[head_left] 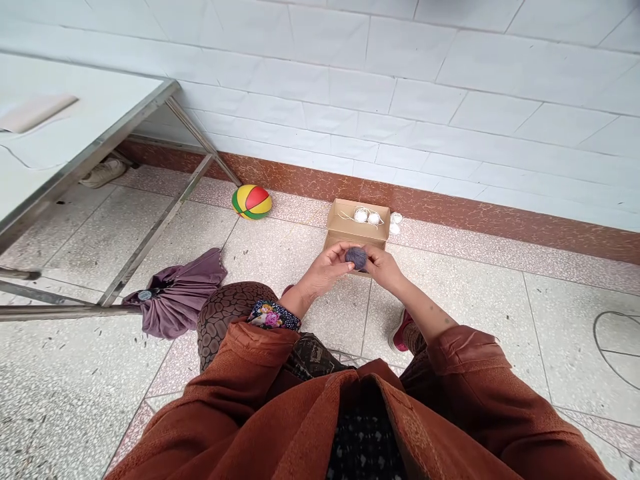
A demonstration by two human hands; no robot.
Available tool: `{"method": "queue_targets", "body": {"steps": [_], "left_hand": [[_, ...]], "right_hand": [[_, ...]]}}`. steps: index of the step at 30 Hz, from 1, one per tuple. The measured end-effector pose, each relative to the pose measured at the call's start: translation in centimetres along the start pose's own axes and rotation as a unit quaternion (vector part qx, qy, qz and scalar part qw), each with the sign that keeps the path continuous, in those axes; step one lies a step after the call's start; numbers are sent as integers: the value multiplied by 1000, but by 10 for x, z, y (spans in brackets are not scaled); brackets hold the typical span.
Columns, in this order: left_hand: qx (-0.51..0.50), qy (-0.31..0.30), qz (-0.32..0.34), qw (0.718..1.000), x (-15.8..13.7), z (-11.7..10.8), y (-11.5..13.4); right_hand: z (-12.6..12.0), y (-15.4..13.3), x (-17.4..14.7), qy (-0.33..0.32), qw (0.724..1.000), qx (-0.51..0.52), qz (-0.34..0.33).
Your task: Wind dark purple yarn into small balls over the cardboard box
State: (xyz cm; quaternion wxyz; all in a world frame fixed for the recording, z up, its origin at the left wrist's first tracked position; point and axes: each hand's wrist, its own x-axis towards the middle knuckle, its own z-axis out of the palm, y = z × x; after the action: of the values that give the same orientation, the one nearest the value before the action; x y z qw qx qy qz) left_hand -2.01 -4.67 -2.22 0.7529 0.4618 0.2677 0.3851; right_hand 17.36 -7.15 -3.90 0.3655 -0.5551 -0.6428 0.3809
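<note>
A small ball of dark grey-purple yarn (356, 258) is held between my two hands over the near part of a cardboard box. My left hand (327, 270) grips its left side, thumb in front and fingers behind. On the other side my right hand (382, 265) pinches the ball, its fingertips partly hidden. The open cardboard box (340, 235) stands on the floor against the wall, its near part covered by my hands. Inside its far part lie two white yarn balls (361, 215) with loose strands. Two more white balls (395, 219) rest on the floor just right of the box.
A striped rubber ball (251, 202) sits on the floor near a metal-framed table (95, 137) at left. Below the table's frame lies a folded purple umbrella (183, 293). A shoe (103, 173) is under the table. A wire ring (617, 350) lies at far right.
</note>
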Motion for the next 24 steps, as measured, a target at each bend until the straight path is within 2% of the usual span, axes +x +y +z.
{"method": "queue_targets", "body": {"steps": [6,9,12,14,16,21,24], "left_hand": [[37,110,18,993,7,-8,-3],[88,138,13,986,9,-10,-3],[127,142,-6,982,11,-12,-5],[143,125,-29,981,11,-12,-8],[144,81,-40,985,10,-12,-11],[103,-88,-41,990,3,-4,-9],[66,-111,-31,991,-1,2,-2]], "right_hand": [[6,-11,-7,-57,997,-17,-52],[1,-25,-10,-111,991,16,-80],[-9,-37,-12,-140,984,73,-77],[-18,-42,-11,-118,985,116,-52],[-28,-44,-8,-68,986,148,-26],[-40,-32,4,37,988,152,7],[-33,-22,8,58,989,136,24]]}}
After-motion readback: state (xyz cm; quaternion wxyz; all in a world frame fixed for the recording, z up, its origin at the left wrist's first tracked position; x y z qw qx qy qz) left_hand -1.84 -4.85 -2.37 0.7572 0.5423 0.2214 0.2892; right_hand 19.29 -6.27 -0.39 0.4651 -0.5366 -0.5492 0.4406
